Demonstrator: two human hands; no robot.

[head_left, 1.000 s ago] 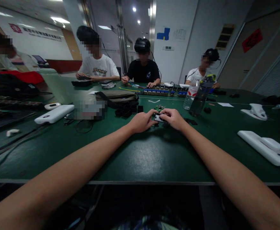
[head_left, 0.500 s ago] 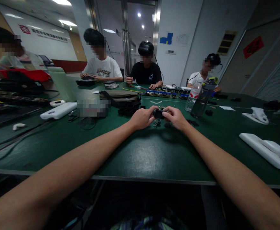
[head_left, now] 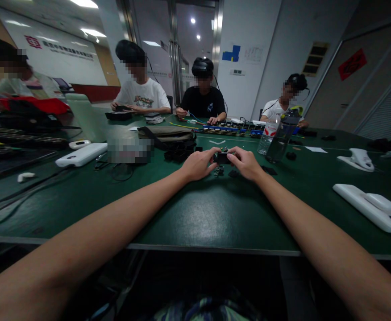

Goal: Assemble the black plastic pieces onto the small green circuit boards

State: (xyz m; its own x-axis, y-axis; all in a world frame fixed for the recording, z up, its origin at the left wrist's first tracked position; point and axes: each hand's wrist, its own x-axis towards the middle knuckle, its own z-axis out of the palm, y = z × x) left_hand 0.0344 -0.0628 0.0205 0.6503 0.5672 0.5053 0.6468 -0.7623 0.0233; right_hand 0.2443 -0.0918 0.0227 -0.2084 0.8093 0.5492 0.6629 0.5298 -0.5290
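Note:
Between my two hands is a small black box-shaped part, held just above the green table. My left hand is closed on its left end, thumb below and fingers along the top. My right hand pinches the right end between thumb and fingers. Small metal pieces lie on the table right below the part, and a dark lump sits beside them near my right fingers. What exactly the black part is, I cannot make out.
To the left are black parts, a dark bag, a white power bank and a green bottle. On the right stand bottles, a white stand and a white device. Several people sit opposite.
Both hands keep their hold on the black part, which seems tilted slightly differently. The whole view has shifted a little; nothing else has visibly changed.

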